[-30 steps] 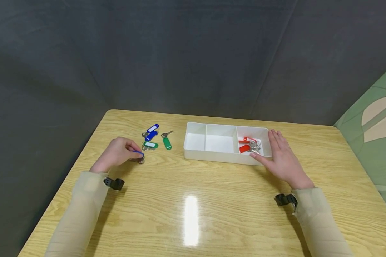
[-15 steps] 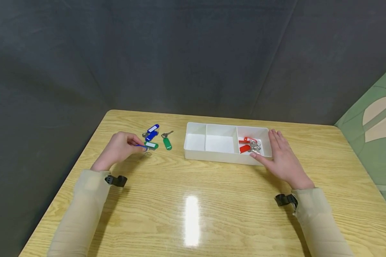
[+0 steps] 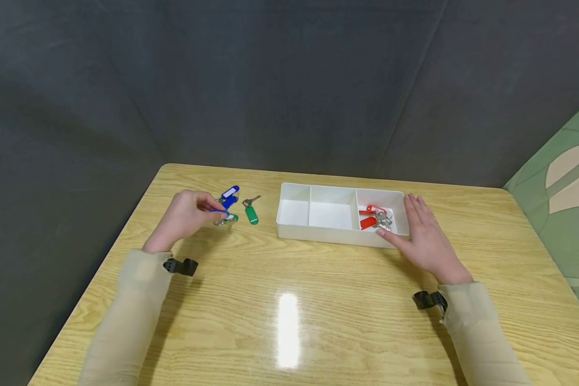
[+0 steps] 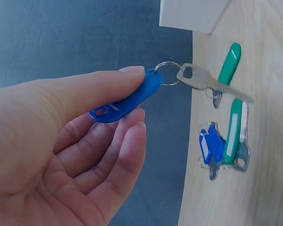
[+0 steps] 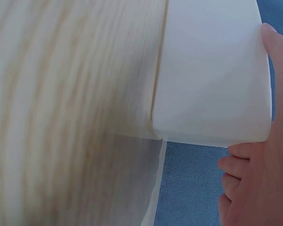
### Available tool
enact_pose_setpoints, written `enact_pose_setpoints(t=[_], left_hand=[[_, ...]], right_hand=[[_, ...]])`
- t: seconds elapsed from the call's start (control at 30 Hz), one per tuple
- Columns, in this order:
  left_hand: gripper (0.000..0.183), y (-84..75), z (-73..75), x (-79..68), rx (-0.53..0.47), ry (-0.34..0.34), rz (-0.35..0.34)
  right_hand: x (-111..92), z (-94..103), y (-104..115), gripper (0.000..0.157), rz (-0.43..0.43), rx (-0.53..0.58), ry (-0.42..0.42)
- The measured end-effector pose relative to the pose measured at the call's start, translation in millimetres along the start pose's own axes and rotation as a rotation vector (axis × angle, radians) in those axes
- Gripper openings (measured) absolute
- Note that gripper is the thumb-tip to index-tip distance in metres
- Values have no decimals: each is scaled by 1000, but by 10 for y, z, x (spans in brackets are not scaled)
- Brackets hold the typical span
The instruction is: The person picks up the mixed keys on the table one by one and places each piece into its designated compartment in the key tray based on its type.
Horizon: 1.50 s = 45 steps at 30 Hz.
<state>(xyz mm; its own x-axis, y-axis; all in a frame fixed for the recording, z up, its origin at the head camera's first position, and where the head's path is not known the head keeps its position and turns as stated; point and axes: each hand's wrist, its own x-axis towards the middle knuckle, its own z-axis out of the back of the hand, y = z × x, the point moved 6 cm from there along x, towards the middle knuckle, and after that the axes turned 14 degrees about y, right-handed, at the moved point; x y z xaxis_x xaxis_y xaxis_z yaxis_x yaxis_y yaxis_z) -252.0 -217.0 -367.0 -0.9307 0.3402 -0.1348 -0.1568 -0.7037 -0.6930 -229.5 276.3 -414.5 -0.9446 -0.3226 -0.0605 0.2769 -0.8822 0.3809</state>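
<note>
In the left wrist view my left hand (image 4: 99, 141) pinches a blue key tag (image 4: 132, 101) between thumb and fingers. From its ring a key (image 4: 203, 80) sticks out beyond the fingertips. Seen from the head, that hand hovers over the loose tagged keys, its fingertips overlapping a green key tag (image 3: 231, 217). Behind are two blue key tags (image 3: 229, 202), and to the right another green key tag (image 3: 251, 215) with its key. My right hand (image 3: 427, 244) rests straight-fingered against the right end of a white divided tray (image 3: 333, 235), thumb at the front rim.
The tray has three compartments; the right one holds several red key tags (image 3: 368, 223) with keys. A wooden table (image 3: 231, 311) carries everything, its back edge against a dark curtain (image 3: 289, 91). A green patterned panel (image 3: 559, 203) stands at the right.
My left hand has lifted the blue key tag with its key and moved away from me and slightly right, over the other tags. The right hand and tray have stayed put.
</note>
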Motion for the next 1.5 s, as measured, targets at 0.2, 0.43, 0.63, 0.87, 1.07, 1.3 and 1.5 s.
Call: enact_pose_setpoints(t=[0.2, 0.43, 0.63, 0.87, 1.07, 1.3, 1.5], left_hand=[[6, -125, -9, 39, 10, -24, -41], [7, -232, -29, 98, -22, -58, -104], [10, -320, -58, 146, -59, -58, -124], [11, -433, -79, 205, -53, -64, -152], [11, -535, -105, 241, -58, -58, -172], [13, -645, -146, 296, -98, -47, -205], [13, -766, -192, 364, -140, -39, -228]], right_hand=[[-1, -1, 2, 107, 1, 0, 0], [-7, 11, 17, 107, 6, -8, -2], [-5, 13, 17, 106, 10, -21, -11], [12, 1, 3, 106, 7, -40, -3], [3, -1, 5, 106, 1, -50, -1], [-10, 3, -1, 106, -3, -46, -5], [-11, 4, 7, 106, -4, -49, -3]])
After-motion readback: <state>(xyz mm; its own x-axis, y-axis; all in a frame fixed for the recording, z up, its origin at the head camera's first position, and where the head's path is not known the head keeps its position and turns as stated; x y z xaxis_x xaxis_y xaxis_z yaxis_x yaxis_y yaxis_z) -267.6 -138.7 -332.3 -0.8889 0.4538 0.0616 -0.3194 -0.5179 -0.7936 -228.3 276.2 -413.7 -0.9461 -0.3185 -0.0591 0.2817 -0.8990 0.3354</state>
